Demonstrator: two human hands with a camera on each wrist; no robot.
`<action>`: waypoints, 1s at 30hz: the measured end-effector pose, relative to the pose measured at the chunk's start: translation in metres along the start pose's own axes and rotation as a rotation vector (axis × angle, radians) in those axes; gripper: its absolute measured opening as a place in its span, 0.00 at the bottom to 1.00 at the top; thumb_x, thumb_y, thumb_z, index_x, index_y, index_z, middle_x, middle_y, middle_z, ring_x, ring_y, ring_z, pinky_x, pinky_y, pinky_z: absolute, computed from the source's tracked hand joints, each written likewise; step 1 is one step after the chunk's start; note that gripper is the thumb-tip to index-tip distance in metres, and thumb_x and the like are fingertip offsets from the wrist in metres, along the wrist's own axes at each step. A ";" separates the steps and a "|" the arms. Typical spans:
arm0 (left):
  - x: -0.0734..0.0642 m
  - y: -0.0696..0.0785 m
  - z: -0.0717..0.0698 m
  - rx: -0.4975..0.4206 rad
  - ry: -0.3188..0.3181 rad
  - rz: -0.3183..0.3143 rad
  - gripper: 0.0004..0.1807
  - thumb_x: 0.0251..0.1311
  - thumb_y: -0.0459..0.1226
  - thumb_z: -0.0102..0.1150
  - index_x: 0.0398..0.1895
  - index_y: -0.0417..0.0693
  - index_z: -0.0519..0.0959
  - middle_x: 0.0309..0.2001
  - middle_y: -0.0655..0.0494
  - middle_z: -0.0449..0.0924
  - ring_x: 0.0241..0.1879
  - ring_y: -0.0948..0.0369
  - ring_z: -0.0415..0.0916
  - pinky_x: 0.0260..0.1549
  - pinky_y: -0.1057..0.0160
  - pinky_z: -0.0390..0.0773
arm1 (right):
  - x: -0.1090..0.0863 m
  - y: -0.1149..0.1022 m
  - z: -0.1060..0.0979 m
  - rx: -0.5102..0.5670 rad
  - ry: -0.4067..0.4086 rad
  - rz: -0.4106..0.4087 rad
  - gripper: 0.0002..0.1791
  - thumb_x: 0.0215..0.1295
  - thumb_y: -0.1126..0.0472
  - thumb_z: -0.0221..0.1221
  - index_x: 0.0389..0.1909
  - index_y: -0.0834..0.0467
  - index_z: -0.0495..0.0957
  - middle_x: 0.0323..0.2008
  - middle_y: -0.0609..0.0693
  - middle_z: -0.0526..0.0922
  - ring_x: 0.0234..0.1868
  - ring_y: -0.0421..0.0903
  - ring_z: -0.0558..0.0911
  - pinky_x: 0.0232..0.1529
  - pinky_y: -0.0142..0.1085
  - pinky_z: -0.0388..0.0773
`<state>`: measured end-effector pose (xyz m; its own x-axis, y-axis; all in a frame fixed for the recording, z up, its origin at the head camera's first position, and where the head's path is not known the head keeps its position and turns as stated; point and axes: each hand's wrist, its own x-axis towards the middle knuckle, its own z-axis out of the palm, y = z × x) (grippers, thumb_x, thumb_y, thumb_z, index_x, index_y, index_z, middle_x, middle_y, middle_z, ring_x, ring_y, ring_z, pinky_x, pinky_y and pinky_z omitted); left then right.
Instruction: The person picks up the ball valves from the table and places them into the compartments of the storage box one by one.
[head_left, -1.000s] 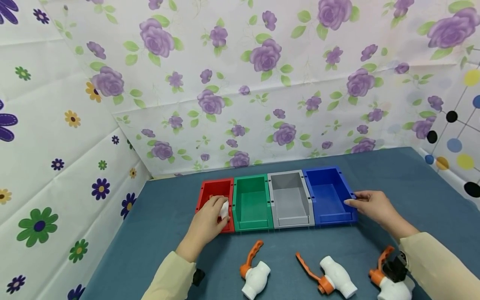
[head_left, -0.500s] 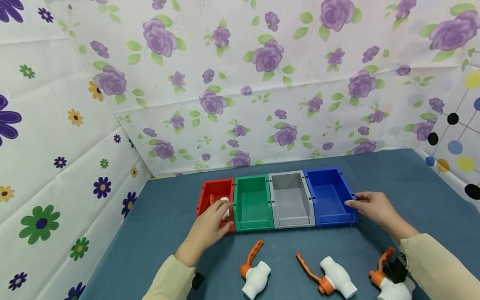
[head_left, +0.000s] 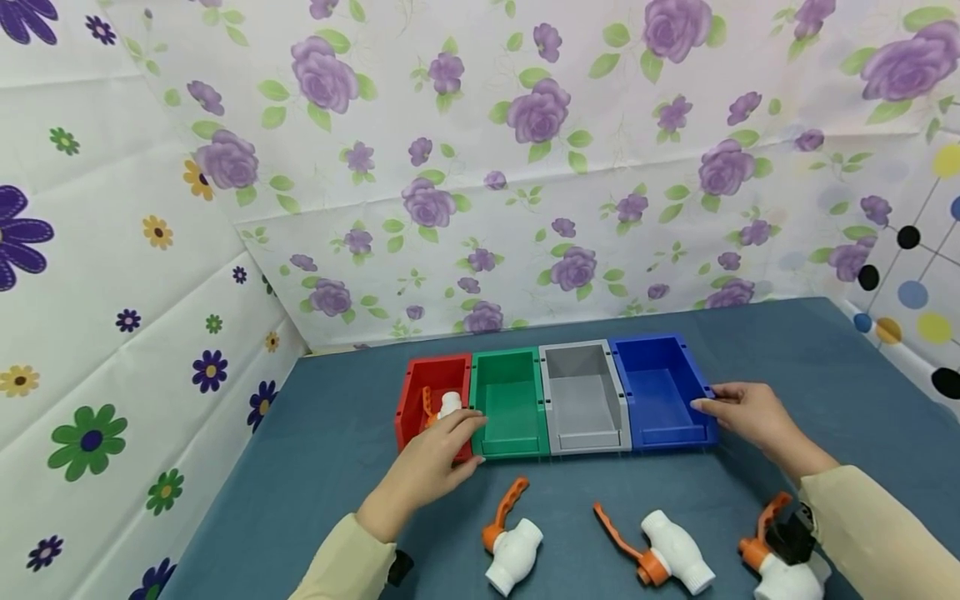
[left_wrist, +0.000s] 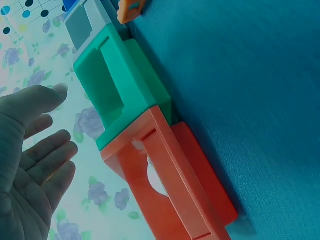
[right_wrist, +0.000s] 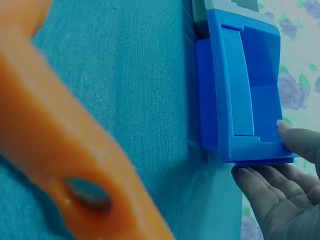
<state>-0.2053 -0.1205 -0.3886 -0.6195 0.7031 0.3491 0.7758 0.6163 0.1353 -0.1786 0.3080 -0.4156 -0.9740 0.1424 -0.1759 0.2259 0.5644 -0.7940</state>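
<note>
My left hand [head_left: 435,462] hovers over the front of the red bin [head_left: 407,408], fingers loosely bent and holding nothing. In the left wrist view the left hand [left_wrist: 22,170] is apart from the bins, thumb and fingers spread. Inside the red bin lies a ball valve [head_left: 450,403] with a white body and orange handle, partly hidden by that hand. My right hand [head_left: 750,415] pinches the right side wall of the blue bin [head_left: 675,439]. The right wrist view shows its thumb on the rim and its fingers [right_wrist: 262,192] under the outer side.
Between red and blue stand a green bin [head_left: 510,447] and a grey bin [head_left: 591,443], all in one row. Nearer on the blue-grey table lie three more ball valves: one left [head_left: 516,554], one centre [head_left: 678,554], one right [head_left: 787,581], partly under the right wrist. Flowered cloth [head_left: 480,183] hangs behind.
My left hand has let go of the ball valve in the red bin and drawn back toward the front right. The right hand keeps its hold on the blue bin.
</note>
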 end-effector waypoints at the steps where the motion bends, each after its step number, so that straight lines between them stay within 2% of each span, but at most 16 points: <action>1: 0.000 0.000 0.000 -0.004 -0.007 0.004 0.27 0.50 0.38 0.70 0.55 0.42 0.75 0.55 0.48 0.76 0.51 0.55 0.77 0.46 0.59 0.81 | 0.000 0.000 0.000 0.001 0.000 0.002 0.45 0.64 0.44 0.57 0.63 0.80 0.58 0.59 0.76 0.68 0.55 0.64 0.76 0.47 0.46 0.81; 12: -0.004 0.006 0.000 -0.036 -0.058 0.012 0.28 0.53 0.41 0.68 0.57 0.45 0.74 0.56 0.52 0.75 0.52 0.58 0.77 0.47 0.59 0.80 | 0.001 0.001 0.000 -0.010 0.000 -0.004 0.45 0.65 0.44 0.57 0.63 0.80 0.58 0.59 0.76 0.67 0.55 0.64 0.76 0.47 0.47 0.81; 24: -0.010 0.015 0.000 -0.046 -0.148 0.032 0.28 0.57 0.45 0.64 0.59 0.43 0.72 0.57 0.52 0.74 0.54 0.59 0.75 0.50 0.60 0.79 | 0.001 0.000 0.000 -0.004 0.000 0.001 0.45 0.64 0.44 0.58 0.63 0.80 0.58 0.59 0.76 0.67 0.55 0.64 0.76 0.47 0.46 0.80; 30: -0.011 0.021 0.000 -0.053 -0.212 0.029 0.27 0.59 0.46 0.62 0.60 0.45 0.72 0.58 0.53 0.73 0.54 0.60 0.74 0.52 0.60 0.78 | 0.000 0.001 0.000 -0.002 -0.004 -0.011 0.45 0.64 0.44 0.57 0.63 0.80 0.58 0.58 0.77 0.67 0.55 0.64 0.77 0.47 0.46 0.81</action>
<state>-0.1817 -0.1152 -0.3895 -0.6037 0.7827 0.1513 0.7955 0.5791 0.1786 -0.1786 0.3084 -0.4160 -0.9765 0.1335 -0.1695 0.2155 0.5677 -0.7945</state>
